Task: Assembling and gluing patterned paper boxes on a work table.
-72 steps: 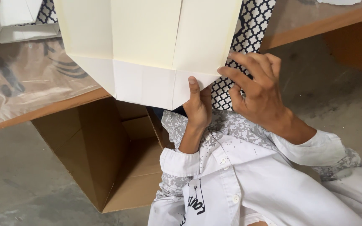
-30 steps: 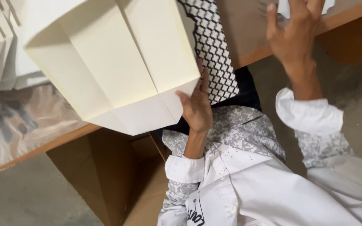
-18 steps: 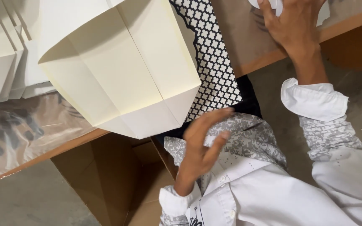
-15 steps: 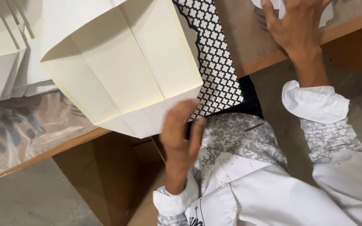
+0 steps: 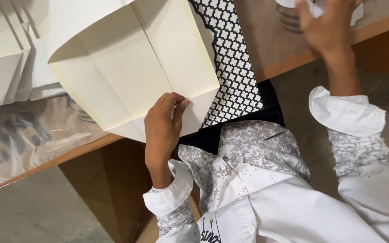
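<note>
While under hands (image 5: 163, 128): cream paper (image 5: 131, 67), patterned cloth (image 5: 232, 67).

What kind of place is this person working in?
Probably a garment packing or finishing workshop: the left hand presses a folded cream card over a patterned fabric piece on a plastic-covered wooden table, with more folded cards stacked alongside.

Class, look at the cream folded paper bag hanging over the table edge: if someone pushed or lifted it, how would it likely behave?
The paper bag probably feels light and thin. Its sharp creases suggest it holds shape yet bends easily. Overhanging the table, it might slide off if the left hand lets go.
</note>
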